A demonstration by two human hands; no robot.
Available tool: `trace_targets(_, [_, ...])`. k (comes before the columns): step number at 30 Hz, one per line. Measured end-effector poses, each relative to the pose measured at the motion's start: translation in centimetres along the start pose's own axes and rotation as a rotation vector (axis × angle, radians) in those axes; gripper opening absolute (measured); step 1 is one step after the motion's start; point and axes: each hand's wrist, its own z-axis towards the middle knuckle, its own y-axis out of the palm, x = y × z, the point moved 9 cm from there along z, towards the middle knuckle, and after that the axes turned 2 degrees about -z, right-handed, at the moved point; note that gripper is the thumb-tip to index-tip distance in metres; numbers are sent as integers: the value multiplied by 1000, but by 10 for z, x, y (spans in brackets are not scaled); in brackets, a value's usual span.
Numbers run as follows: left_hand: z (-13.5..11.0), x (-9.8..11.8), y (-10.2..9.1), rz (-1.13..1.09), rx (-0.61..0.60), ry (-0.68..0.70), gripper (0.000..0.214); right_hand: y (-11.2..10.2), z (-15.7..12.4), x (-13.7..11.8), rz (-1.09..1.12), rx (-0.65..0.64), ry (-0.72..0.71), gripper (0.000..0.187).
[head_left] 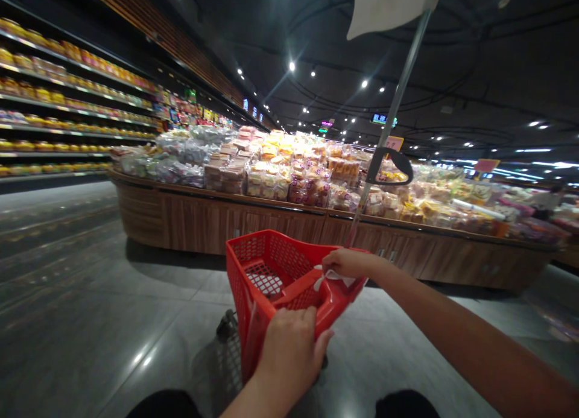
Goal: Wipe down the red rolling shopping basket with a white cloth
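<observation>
Red cart (296, 291): on the grey floor (167, 312) in front of the person, just short of the worktop, its open basket turned a little to the left; it is the thing both hands are at
Left grip (292, 336): clamped on the near side of the cart's handle (332, 303), fingers folded over the top and thumb lying along it, likely for a firm hold close to the body
Right grip (346, 263): curled together over white thin material (333, 275) at the right side of the cart; whether the fingers also close on the red plastic cannot be told
Spacing of hands: one near, one farther out to the right, which probably lets the cart be steered as well as held
Left arm: short in view, rising from the bottom edge, wrist fairly straight
Right arm (434, 315): stretched in from the lower right corner, elbow nearly straight, back of the hand up
Pole (409, 68): slanting up behind the right hand, with a pale sign (391, 8) set high, presumably to be seen over the goods
Worktop (289, 218): wood-fronted, heaped with packaged goods (271, 167), labels blurred
</observation>
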Motion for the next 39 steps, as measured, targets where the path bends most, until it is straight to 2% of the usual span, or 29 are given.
trace_targets(3, [1,-1,0,2,6,10,24,-1,2,9,-24,18,66,24])
trace_targets(8, [1,-6,2,-9,-29,2,24,13,8,-11,69,-18,-50,22])
trace_targets(14, [2,-11,-2,8,-37,-10,24,-3,-1,15,-46,53,51,25])
trace_targets(20, [1,-15,0,17,-37,9,28,9,2,-20,-76,43,-106,20])
trace_targets(22, [1,-18,1,16,-40,8,29,8,2,-10,-70,44,-50,26])
trace_targets(25, [0,-22,1,17,-50,0,30,-4,-6,28,-82,91,105,34])
trace_targets(28, [0,-23,-2,22,-61,-3,30,-13,-19,61,-106,141,197,32])
trace_targets(30, [1,-24,-4,27,-73,-13,29,-14,-27,73,-119,172,243,29])
trace_targets(34, [2,-26,-5,28,-84,-11,30,-9,-46,67,-138,295,305,26])
trace_targets(39, [1,-30,-4,36,-54,31,31,-1,-93,43,-241,579,476,18])
